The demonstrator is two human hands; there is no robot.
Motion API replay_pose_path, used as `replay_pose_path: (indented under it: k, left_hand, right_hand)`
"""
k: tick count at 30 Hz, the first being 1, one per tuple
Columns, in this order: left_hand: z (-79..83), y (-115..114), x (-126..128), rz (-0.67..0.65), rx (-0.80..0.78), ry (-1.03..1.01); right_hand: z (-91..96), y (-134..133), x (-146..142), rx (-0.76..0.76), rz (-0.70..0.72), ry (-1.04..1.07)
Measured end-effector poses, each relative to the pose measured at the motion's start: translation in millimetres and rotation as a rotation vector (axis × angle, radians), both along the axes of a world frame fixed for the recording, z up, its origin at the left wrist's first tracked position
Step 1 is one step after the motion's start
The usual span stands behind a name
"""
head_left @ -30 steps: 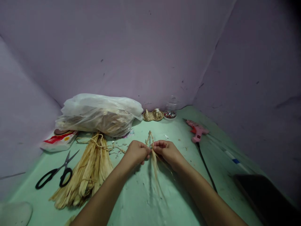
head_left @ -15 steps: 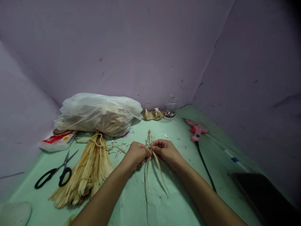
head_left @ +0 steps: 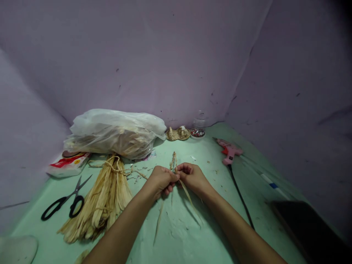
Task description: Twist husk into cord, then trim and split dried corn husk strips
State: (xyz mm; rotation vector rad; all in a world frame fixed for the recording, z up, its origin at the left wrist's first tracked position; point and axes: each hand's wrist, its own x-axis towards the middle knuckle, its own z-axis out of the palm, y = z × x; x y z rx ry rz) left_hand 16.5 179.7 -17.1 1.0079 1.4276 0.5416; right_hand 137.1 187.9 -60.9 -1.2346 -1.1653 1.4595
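Between my hands is a thin braid of dried plant fibre strips (head_left: 173, 160), its far end at a small dark point on the green table. My left hand (head_left: 162, 179) pinches the near end of the braid, thumb against curled fingers. Close beside it, almost touching, my right hand (head_left: 191, 176) pinches a strip at the braid's right side. Loose strip ends hang toward me, one long pale strip (head_left: 189, 196) from under my right hand and another (head_left: 158, 222) below my left. The exact crossing of the strips is hidden by my fingers.
Left of my arm lie a tied bundle of dried fibre strips (head_left: 101, 200) and black-handled scissors (head_left: 64, 200). Behind stand a plastic bag (head_left: 115, 132), small woven slippers (head_left: 178, 134) and a dish of beads (head_left: 198, 133). A pink glue gun (head_left: 231, 151) with a black cord lies right.
My hands stay in nearly the same place. The left loose strip has swung out to the left, and the right one angles further right.
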Motion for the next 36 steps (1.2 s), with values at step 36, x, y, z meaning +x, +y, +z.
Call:
replay_pose_path:
  k: [36]
  left_hand:
    - [3.3,-2.1,-4.0,-0.186,0.275,0.279]
  right_hand:
    - [28.6,-8.5,17.7,-0.1,0.201,-0.212]
